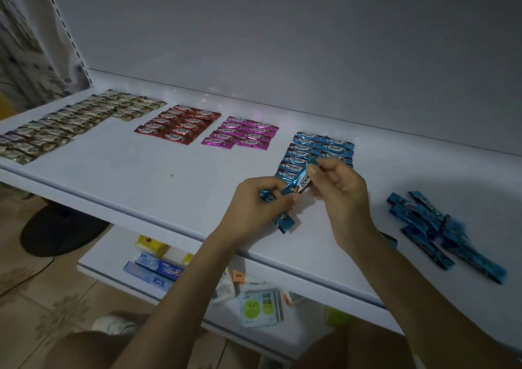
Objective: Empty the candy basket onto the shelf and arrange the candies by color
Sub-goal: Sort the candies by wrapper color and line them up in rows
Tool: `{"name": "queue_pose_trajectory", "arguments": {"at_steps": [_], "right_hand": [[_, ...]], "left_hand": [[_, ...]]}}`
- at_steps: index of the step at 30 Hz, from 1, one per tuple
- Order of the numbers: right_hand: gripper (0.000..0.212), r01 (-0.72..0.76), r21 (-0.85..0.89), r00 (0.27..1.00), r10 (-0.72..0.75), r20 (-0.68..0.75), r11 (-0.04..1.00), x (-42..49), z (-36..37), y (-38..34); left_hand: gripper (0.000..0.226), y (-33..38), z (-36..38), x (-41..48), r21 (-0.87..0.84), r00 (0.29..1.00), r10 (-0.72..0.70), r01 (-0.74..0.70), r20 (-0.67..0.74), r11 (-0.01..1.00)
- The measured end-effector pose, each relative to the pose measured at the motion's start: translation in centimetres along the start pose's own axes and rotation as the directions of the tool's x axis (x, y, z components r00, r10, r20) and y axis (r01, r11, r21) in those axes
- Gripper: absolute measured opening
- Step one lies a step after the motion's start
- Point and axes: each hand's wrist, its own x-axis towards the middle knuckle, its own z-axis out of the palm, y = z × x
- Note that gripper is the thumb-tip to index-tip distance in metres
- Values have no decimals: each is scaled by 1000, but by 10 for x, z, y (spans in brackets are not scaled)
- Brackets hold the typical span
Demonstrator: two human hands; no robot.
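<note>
Far to the left of my hands, silver-brown candies (70, 120) are lying in long rows on the white shelf (141, 176). Nearer, a block of red candies (178, 127) is sitting beside a block of pink candies (241, 134), with a gap between them. Just beyond my fingers, the blue rows (319, 151) are filling up in two columns.

My left hand (254, 202) is curling round a few spare blue wrappers. My right hand (339, 187) is pinching the top end of one blue candy (296, 183) that both hands are holding between them, just above the near end of the blue rows.

To the right of my hands, a loose blue pile (440, 227) is waiting unsorted. I am judging the sorting mostly done, with only blue left. The basket is not showing.

Below the hands, toothpaste boxes (152, 269) are lying on a lower shelf. Nothing is blocking the way.
</note>
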Motion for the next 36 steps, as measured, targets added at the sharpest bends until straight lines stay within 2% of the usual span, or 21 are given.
{"name": "queue_pose_trajectory", "arguments": {"at_steps": [2,3,4,5,6,7,8,9,12,14,17,19,22,25,30,32,33,35,36], "right_hand": [[12,6,10,1000,-6,-26,1000,7,0,-6],[16,16,-31,999,-17,-38,999,12,0,-9],[18,52,-173,999,-53,-3,984,18,-2,-11],[18,136,-400,989,-101,107,906,24,-4,-9],[17,240,-604,961,-101,256,760,28,-5,-5],[17,339,-716,923,-69,377,610,30,-6,3],[18,411,-752,889,-44,456,516,31,-6,10],[20,451,-754,868,-37,496,478,31,-5,18],[29,457,-751,876,-96,473,476,26,-1,22],[24,479,-774,877,-175,449,415,20,-8,17],[29,624,-723,780,-288,555,297,-5,-23,12],[30,664,-701,746,-288,600,260,-14,-26,15],[26,644,-723,765,-211,608,250,-12,-19,13],[31,591,-766,803,-91,590,253,-8,-7,9],[37,549,-779,832,-107,544,304,-5,-6,14],[36,467,-787,873,-71,482,403,-2,-8,17],[31,426,-762,891,-81,446,488,-3,-8,17],[21,321,-607,921,-90,379,727,-8,-2,9],[23,233,-493,930,-45,364,838,-12,3,3]], "left_hand": [[9,2,-1,0,-44,999,-4,2,-50,999],[11,3,-3,1,-67,993,-3,-5,-119,998],[14,3,-5,2,-93,979,-8,-11,-201,996],[16,4,-7,2,-132,960,-28,-10,-278,991],[17,5,-8,3,-183,941,-60,-2,-333,983],[17,6,-10,3,-228,927,-90,6,-363,974],[16,6,-10,2,-258,920,-109,9,-376,966],[15,6,-11,2,-275,917,-120,12,-379,961],[14,5,-11,1,-302,914,-129,7,-385,953],[14,4,-12,2,-304,910,-132,6,-394,953],[15,2,-11,3,-330,912,-135,-1,-388,944],[16,1,-10,3,-331,920,-124,-7,-373,944],[15,1,-9,2,-312,921,-97,-27,-378,950],[13,1,-10,2,-301,915,-102,-22,-389,953],[13,1,-12,2,-310,925,-131,15,-357,951],[14,0,-13,2,-311,928,-140,27,-346,950],[14,0,-12,2,-309,928,-140,29,-345,951],[15,0,-12,2,-308,933,-131,23,-336,951],[15,1,-12,2,-305,938,-121,17,-325,952]]}}
